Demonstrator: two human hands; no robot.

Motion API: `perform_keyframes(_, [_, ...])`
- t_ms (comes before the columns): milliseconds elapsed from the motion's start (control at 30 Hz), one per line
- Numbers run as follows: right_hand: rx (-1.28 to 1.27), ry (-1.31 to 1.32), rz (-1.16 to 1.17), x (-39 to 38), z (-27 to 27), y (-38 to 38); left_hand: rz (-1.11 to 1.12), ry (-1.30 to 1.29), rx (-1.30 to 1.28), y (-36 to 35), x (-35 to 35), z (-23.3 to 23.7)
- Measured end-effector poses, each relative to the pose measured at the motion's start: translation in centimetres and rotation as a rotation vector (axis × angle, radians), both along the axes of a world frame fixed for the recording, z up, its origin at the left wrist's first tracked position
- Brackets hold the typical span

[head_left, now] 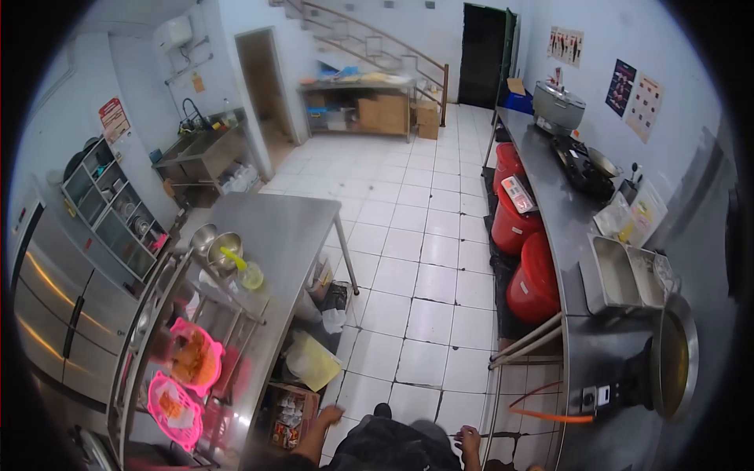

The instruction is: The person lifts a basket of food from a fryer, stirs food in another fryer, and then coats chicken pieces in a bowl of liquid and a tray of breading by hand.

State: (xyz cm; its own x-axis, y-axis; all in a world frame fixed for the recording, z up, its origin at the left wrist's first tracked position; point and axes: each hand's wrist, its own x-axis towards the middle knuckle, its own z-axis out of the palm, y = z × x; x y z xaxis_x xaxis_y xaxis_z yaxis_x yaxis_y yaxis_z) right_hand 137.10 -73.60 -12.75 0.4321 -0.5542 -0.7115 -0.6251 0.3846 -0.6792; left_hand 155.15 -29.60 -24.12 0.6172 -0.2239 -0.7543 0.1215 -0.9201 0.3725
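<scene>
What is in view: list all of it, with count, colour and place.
Pink baskets: two, pink, lower left
Metal bowls: at least two, silver, left table
Left table: one, steel-grey
Fridge: one, steel-grey, far left
Sink unit: one, steel-grey, back left
Staircase railing: one, brown, back
Floor tiles: many, white, centre
Lidded bins: three, red, under right counter
Right counter: one, steel-grey
Rice cooker: one, grey, counter's far end
Wide pan: one, metallic, near right
Hose: one, orange, lower right
Smaller items: too blurred to count
Left hand: one, bare, bottom centre
Right hand: one, bare, right of it
</scene>
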Motion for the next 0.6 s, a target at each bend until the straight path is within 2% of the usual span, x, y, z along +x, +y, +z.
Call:
perform_keyframes(33, [-0.018, 0.009, -0.083, 2.0, 0.8, -0.3, 0.656, 0.113, -0.315, -2.9, 4.2, 3.4])
perform_keyframes(67, [-0.145, -0.023, -0.04, 2.0, -3.6, -1.8, 0.601, 0.008, -0.315, -6.1, 9.3, 8.6])
perform_keyframes(100, [-0.277, -0.048, 0.0, 1.6, -9.0, -3.5, 0.538, -0.029, -0.346, -8.4, 14.3, 10.5])
perform_keyframes(200, [-0.23, 0.285, 0.179, 10.6, -6.0, -6.2, 0.345, -0.154, -0.443, -13.9, 27.2, 12.2])
perform_keyframes(333, [-0.332, 0.52, 0.689, 23.4, -6.2, -10.5, 0.265, -0.207, -0.492, -19.4, 38.9, 12.1])
perform_keyframes(467, [-0.672, 0.594, 1.377, 37.6, -6.6, -16.5, 0.306, -0.013, -0.441, -22.1, 46.8, 12.5])
perform_keyframes(533, [-0.925, 0.561, 1.678, 46.9, -7.0, -20.3, 0.401, -0.044, -0.539, -22.2, 50.3, 13.6])
perform_keyframes(567, [-0.957, 0.523, 1.637, 51.9, -11.4, -23.7, 0.469, -0.067, -0.62, -22.6, 51.6, 14.5])
perform_keyframes(600, [-0.58, 0.44, 1.059, 59.1, -19.2, -27.3, 0.532, -0.075, -0.619, -23.1, 53.3, 14.8])
